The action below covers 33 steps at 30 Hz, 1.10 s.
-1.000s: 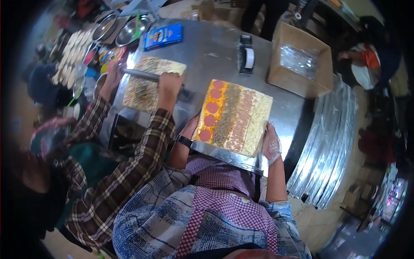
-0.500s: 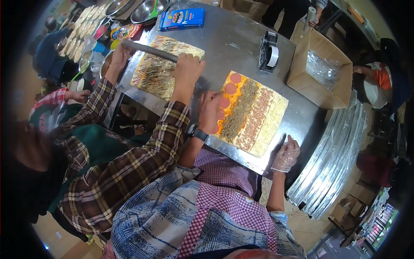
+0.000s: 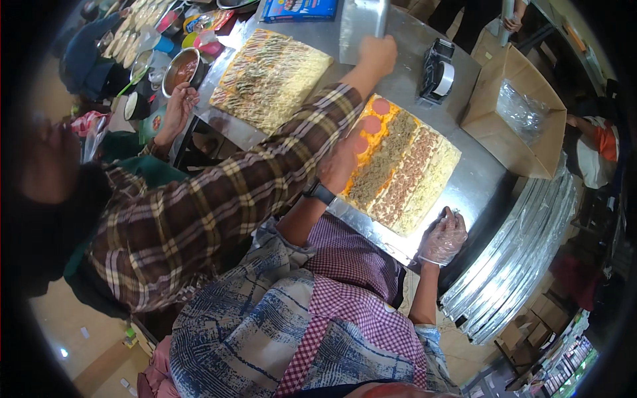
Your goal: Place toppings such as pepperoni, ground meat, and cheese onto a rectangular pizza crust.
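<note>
A rectangular slab of bread or cake (image 3: 452,159) lies in front of me on the metal table. It carries stripes of orange topping, brown shredded topping (image 3: 383,159), reddish-brown crumbs (image 3: 411,174) and a pale grated layer. Round pink sausage slices (image 3: 371,124) line its left edge. My left hand (image 3: 340,162), blurred, is at that edge by the slices; a co-worker's sleeve partly covers it, and its fingers are unclear. My right hand (image 3: 446,239), in a clear plastic glove, rests near the table's front edge beside the slab's lower right corner, fingers loosely bent, nothing visible in it.
A co-worker's plaid arm (image 3: 265,166) crosses from the left, the hand holding a flat metal piece (image 3: 363,30). A second topped slab (image 3: 265,79) lies left. Beyond stand a tape dispenser (image 3: 436,71), a blue box (image 3: 298,9) and a cardboard carton (image 3: 484,99). Plastic-wrapped strips (image 3: 517,252) are at right.
The co-worker's right hand has swung the metal piece rightward and away from the second slab; their left hand has let go of it. My hands have stayed nearly in place.
</note>
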{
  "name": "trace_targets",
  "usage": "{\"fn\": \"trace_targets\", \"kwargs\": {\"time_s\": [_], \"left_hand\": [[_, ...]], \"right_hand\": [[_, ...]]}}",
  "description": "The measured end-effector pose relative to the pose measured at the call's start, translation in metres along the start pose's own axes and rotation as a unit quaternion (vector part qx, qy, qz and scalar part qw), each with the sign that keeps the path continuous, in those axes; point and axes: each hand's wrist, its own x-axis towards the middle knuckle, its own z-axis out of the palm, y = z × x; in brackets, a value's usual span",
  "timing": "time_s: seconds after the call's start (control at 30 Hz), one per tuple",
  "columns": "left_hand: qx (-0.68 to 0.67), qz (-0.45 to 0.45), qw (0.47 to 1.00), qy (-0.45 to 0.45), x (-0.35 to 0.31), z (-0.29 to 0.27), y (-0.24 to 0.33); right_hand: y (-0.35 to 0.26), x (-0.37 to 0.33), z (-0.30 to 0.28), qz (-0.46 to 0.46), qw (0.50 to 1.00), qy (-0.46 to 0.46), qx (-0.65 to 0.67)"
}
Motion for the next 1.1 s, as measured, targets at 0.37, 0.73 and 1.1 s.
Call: {"fn": "trace_targets", "kwargs": {"time_s": [0.37,0.73,1.1], "left_hand": [[-0.026,0.056,0.998,-0.004,-0.06,0.062,0.031],[-0.341,-0.066,0.935,0.065,-0.285,0.069,0.001],[-0.479,-0.153,0.849,0.163,-0.266,0.03,-0.004]], "right_hand": [[0.007,0.001,-0.002,0.0,1.0,-0.004,-0.028],[0.002,0.0,-0.007,-0.019,1.0,-0.011,-0.019],[0.005,-0.002,-0.002,0.004,1.0,-0.016,-0.008]]}}
